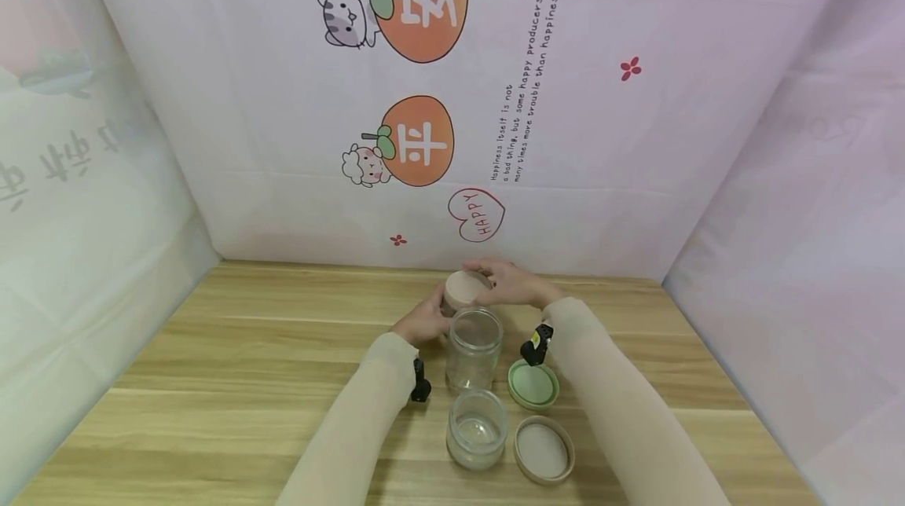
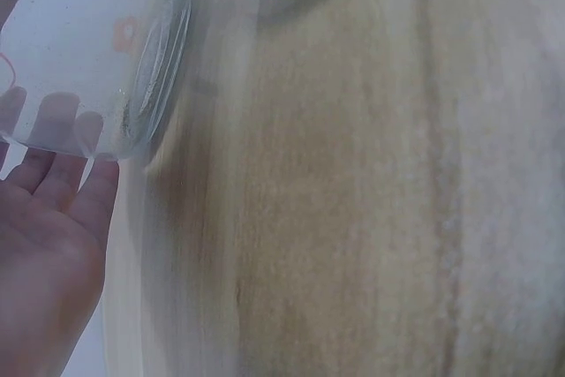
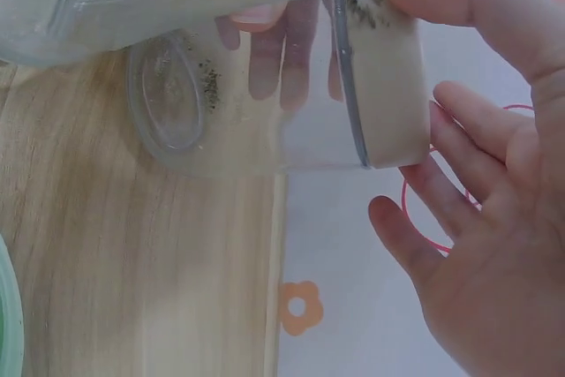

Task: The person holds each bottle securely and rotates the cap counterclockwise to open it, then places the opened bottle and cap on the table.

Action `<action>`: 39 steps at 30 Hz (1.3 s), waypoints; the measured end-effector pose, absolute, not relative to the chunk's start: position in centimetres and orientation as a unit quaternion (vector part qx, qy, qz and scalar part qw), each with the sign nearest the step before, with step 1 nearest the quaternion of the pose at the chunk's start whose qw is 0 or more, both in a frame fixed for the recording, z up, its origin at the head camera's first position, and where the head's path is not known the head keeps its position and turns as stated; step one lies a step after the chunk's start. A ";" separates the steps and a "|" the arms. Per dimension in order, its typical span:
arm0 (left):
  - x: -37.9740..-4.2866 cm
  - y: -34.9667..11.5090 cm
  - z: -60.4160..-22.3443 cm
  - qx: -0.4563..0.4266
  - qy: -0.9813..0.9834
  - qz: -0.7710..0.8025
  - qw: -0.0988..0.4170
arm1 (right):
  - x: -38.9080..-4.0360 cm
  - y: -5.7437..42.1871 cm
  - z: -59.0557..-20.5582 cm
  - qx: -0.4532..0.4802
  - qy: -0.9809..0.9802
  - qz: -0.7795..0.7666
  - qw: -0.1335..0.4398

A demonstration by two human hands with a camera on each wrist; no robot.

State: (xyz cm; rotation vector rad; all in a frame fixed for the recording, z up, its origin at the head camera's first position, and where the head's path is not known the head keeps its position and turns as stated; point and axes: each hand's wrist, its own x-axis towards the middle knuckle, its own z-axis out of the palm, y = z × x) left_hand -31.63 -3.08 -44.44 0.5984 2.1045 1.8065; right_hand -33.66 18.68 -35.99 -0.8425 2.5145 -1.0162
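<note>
At the back of the table a clear glass jar (image 3: pixel 252 143) wears a beige lid (image 1: pixel 465 287). My left hand (image 1: pixel 426 319) holds this jar by its side, fingers curved around the glass. On the lid's right side, my right hand (image 1: pixel 514 284) grips the rim between its thumb and fingers. Dark specks show on the lid and near the jar's bottom in the right wrist view. Directly in front stands a tall open glass jar (image 1: pixel 472 361), partly covering the lidded one. A shorter open glass jar (image 1: pixel 477 437) is nearer to me.
Right of the open jars lie a green lid (image 1: pixel 532 384) and a second beige lid (image 1: pixel 544 449), both with their insides up. The wooden table (image 1: pixel 212 380) meets a printed white cloth (image 1: pixel 580 199) behind the lidded jar. More cloth hangs at both sides.
</note>
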 end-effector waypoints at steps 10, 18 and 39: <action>-30.5 -3.2 -43.3 0.219 0.725 0.633 0.157 | -33.3 18.4 -36.0 -0.256 0.894 -0.331 0.158; -31.2 -3.1 -44.4 0.226 0.733 0.625 0.148 | -32.7 17.0 -36.3 -0.232 0.919 -0.308 0.087; -32.1 -3.0 -45.4 0.212 0.753 0.604 0.150 | -31.5 16.0 -36.6 -0.162 0.963 -0.217 0.018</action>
